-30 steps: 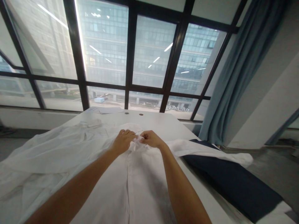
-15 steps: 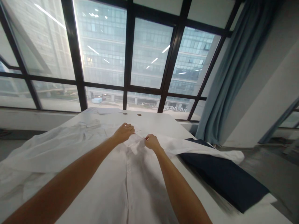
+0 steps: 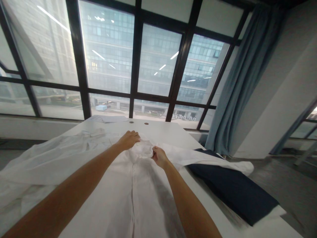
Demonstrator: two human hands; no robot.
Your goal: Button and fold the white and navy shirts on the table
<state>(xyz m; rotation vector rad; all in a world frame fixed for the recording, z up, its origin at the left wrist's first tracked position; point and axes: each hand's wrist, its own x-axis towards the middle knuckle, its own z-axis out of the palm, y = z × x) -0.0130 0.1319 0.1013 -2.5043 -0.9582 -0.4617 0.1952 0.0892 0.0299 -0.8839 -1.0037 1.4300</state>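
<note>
A white shirt (image 3: pixel 148 195) lies front up on the table, its button placket running toward me and one sleeve (image 3: pixel 213 160) stretched out to the right. At the far end is its collar (image 3: pixel 143 150), where both hands are. My left hand (image 3: pixel 129 139) is closed at the collar's left side, fingers curled over the cloth. With thumb and fingers pinched, my right hand (image 3: pixel 159 156) grips the collar's right edge. Between the hands the collar stands in a rounded loop.
White crumpled garments (image 3: pixel 49 158) cover the table's left side. A dark navy folded cloth (image 3: pixel 235 188) lies on the right, partly under the sleeve. The white table (image 3: pixel 163 129) reaches toward the windows; a blue curtain (image 3: pixel 237 92) hangs at right.
The collar edge between my hands, pulled fairly straight before, now forms a rounded loop. My right hand has turned slightly and sits a little lower; my left hand has shifted slightly left.
</note>
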